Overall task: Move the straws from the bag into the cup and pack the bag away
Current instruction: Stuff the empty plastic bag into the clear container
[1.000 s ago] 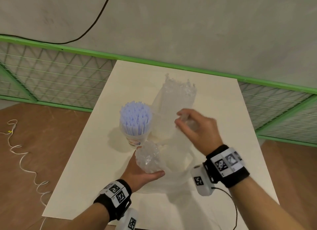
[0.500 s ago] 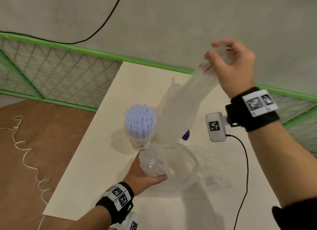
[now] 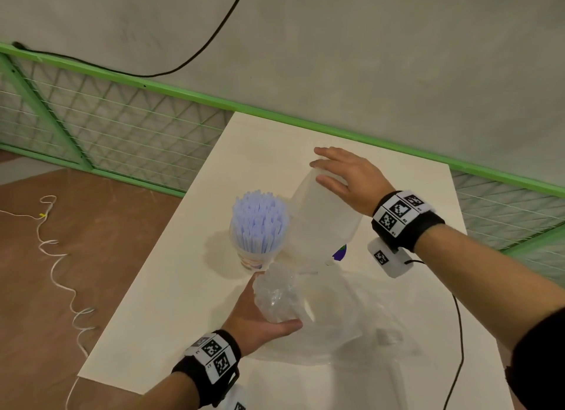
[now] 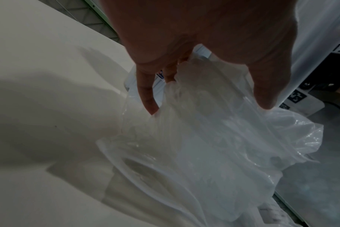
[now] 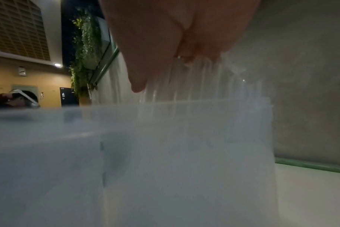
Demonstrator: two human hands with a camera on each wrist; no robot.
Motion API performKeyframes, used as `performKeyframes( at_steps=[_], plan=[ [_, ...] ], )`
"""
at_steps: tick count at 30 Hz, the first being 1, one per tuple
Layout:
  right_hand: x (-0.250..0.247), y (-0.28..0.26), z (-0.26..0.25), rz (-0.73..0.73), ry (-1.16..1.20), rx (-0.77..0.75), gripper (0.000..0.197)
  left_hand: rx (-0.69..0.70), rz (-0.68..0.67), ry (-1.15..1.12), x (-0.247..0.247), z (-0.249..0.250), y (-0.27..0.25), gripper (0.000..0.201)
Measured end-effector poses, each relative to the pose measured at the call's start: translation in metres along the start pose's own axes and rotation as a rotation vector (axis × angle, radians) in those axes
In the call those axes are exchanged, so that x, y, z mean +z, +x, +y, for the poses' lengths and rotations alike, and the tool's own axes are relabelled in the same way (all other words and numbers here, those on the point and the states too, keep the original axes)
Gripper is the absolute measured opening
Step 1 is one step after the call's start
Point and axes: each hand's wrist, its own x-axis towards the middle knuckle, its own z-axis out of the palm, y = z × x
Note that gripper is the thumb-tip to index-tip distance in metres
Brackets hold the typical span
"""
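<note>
So the right hand (image 3: 345, 178) is lying on the top ends of a bundle of clear straws (image 3: 321, 223) that stands tilted, leaning up and away from the near side of the white table (image 3: 171, 287); the fingers look fairly straight and spread over the tips, more a press or a pat than a grip. From the right wrist view the fingers (image 5: 145, 64) sit right on the straw tops, with a frosted plastic sleeve or container wall around the bundle lower down, and I honestly can't tell which it is. If it were me, I'd keep that palm flat and push straight along the straws so they seat evenly, not sideways, because the whole thing leans and would probably fan out or tip. The left hand (image 3: 260, 311) is at the near end, fingers and thumb curled round the scrunched clear plastic bag (image 3: 321, 318), holding it bunched against the table just beside the bundle's base. Worth keeping that grip firm so the bag doesn't slide. The paper cup (image 3: 253, 258) full of lilac straws (image 3: 258, 223) stands just left of the clear bundle, touching or nearly so, and just beyond the left hand. The clear ones look too many for that cup, so I'd guess they need their own holder.
</note>
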Motion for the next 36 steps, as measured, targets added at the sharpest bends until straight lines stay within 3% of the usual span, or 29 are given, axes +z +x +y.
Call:
performKeyframes(
  at_steps=[2, 5, 10, 17, 21, 27, 30, 34, 36],
  plan=[
    [-0.004, 0.000, 0.000, -0.030, 0.004, -0.002, 0.042, 0.006, -0.005, 0.004, 0.000, 0.000, 0.001, 0.080],
    [-0.008, 0.000, -0.001, 0.052, -0.071, -0.048, 0.053, 0.010, -0.007, 0.004, 0.000, 0.000, 0.001, 0.080],
    [0.011, 0.000, -0.009, 0.071, -0.155, -0.048, 0.048, 0.009, -0.002, 0.013, 0.000, 0.001, 0.001, 0.080],
    [0.027, -0.002, -0.019, -0.197, -0.288, -0.063, 0.063, 0.013, 0.013, 0.024, 0.000, 0.002, 0.001, 0.080],
    [0.025, -0.003, -0.020, -0.270, -0.373, -0.076, 0.077, 0.004, 0.018, 0.015, 0.000, 0.001, 0.001, 0.079],
    [0.012, 0.006, -0.017, -0.281, -0.454, 0.134, 0.061, -0.003, 0.014, 0.004, -0.002, -0.001, 0.001, 0.080],
    [0.013, 0.007, -0.016, -0.302, -0.471, 0.129, 0.055, -0.002, 0.010, 0.011, -0.001, -0.002, 0.001, 0.080],
    [0.002, 0.016, -0.013, -0.237, -0.317, 0.119, 0.049, 0.001, 0.014, 0.019, -0.001, -0.002, 0.002, 0.082],
    [0.005, 0.013, -0.014, -0.280, -0.402, 0.100, 0.053, -0.002, 0.011, 0.021, -0.001, -0.002, 0.002, 0.083]
  ],
)
